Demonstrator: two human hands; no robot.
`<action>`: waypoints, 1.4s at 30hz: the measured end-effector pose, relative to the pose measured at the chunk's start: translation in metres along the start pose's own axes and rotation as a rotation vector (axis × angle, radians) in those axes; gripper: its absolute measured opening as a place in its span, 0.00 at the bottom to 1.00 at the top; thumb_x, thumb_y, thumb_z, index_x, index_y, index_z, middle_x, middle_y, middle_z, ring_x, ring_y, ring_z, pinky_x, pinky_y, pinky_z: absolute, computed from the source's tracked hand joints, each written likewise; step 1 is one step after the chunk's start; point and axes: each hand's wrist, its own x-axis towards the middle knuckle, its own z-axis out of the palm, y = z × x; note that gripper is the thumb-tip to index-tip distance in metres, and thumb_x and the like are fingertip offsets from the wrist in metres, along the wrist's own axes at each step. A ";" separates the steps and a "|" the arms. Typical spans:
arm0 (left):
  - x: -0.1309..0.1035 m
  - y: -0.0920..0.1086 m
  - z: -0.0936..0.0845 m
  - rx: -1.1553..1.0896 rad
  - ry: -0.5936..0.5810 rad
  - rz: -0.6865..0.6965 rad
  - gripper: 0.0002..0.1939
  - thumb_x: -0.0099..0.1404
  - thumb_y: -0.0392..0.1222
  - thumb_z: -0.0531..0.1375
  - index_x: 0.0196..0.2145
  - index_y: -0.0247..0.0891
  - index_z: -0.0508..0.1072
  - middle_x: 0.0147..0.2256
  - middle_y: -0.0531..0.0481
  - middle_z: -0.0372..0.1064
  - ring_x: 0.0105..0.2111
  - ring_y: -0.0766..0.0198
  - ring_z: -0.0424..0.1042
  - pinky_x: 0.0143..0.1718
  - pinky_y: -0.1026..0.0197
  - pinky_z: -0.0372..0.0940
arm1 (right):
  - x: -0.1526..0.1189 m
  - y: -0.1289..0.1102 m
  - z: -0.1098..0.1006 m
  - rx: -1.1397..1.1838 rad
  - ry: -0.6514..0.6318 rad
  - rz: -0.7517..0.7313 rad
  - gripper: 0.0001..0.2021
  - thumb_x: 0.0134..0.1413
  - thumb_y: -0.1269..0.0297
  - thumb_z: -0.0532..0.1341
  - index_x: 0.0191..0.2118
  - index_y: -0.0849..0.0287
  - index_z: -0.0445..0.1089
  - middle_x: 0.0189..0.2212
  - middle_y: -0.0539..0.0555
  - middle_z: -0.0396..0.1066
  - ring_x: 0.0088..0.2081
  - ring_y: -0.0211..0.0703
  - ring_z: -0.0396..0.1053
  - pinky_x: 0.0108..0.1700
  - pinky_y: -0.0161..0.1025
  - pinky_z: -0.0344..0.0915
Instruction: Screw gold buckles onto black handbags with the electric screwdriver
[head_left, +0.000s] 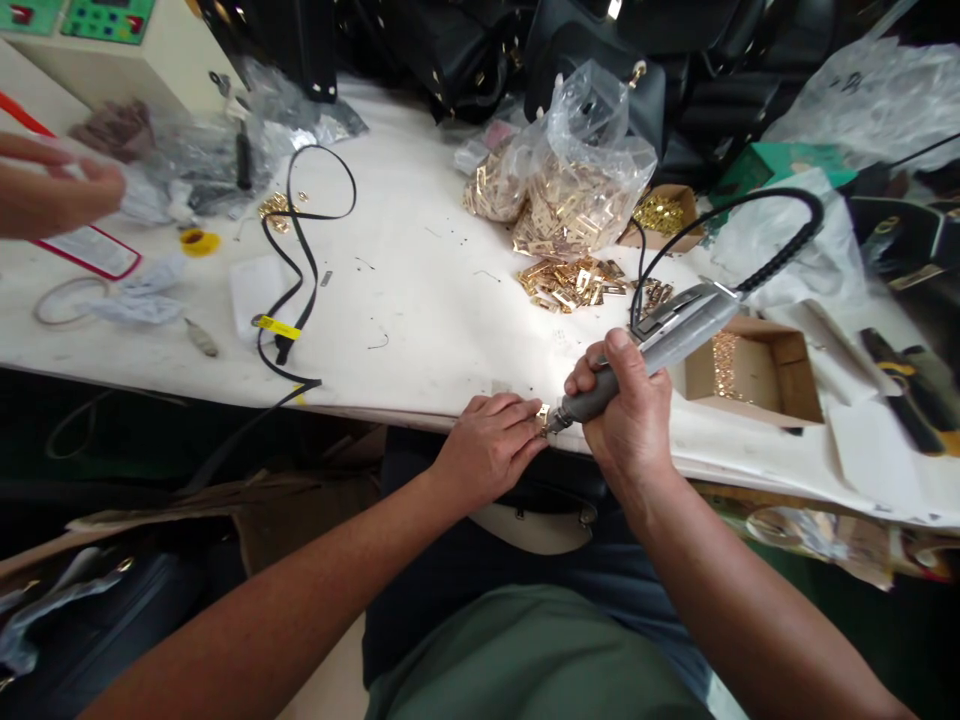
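My right hand (634,405) is wrapped round a grey electric screwdriver (675,325), which tilts down to the left. Its tip meets a small gold metal fitting (543,412) at the table's front edge. The fingers of my left hand (491,445) are pressed together against that fitting and hide part of it. Below the edge, a dark bag with a pale curved part (536,530) lies at my lap. Behind my hands is a loose heap of gold fittings (566,283).
Clear plastic bags of gold fittings (577,190) stand behind the heap. An open cardboard box (780,375) is at the right, near pliers (900,390). A black strap (300,260) crosses the left side. Another person's hand (56,185) reaches in at far left.
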 end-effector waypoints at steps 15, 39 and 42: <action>-0.001 -0.002 0.001 0.007 0.012 0.011 0.12 0.77 0.46 0.58 0.50 0.40 0.79 0.54 0.47 0.77 0.52 0.55 0.72 0.49 0.50 0.66 | -0.003 0.001 0.000 -0.018 -0.006 -0.048 0.19 0.52 0.53 0.74 0.27 0.56 0.65 0.19 0.43 0.63 0.19 0.34 0.62 0.23 0.34 0.65; -0.002 -0.002 0.002 0.027 -0.016 0.019 0.12 0.76 0.47 0.59 0.50 0.40 0.78 0.57 0.46 0.76 0.54 0.54 0.72 0.51 0.49 0.65 | 0.016 0.002 -0.007 -0.235 0.042 -0.254 0.21 0.54 0.50 0.71 0.24 0.55 0.64 0.17 0.44 0.63 0.17 0.35 0.62 0.21 0.35 0.64; -0.002 -0.002 0.002 0.031 -0.015 0.023 0.12 0.76 0.47 0.59 0.50 0.40 0.78 0.57 0.46 0.76 0.54 0.54 0.72 0.52 0.49 0.65 | 0.016 0.009 -0.007 -0.307 0.043 -0.276 0.21 0.55 0.49 0.71 0.23 0.55 0.65 0.17 0.45 0.65 0.18 0.36 0.63 0.22 0.36 0.66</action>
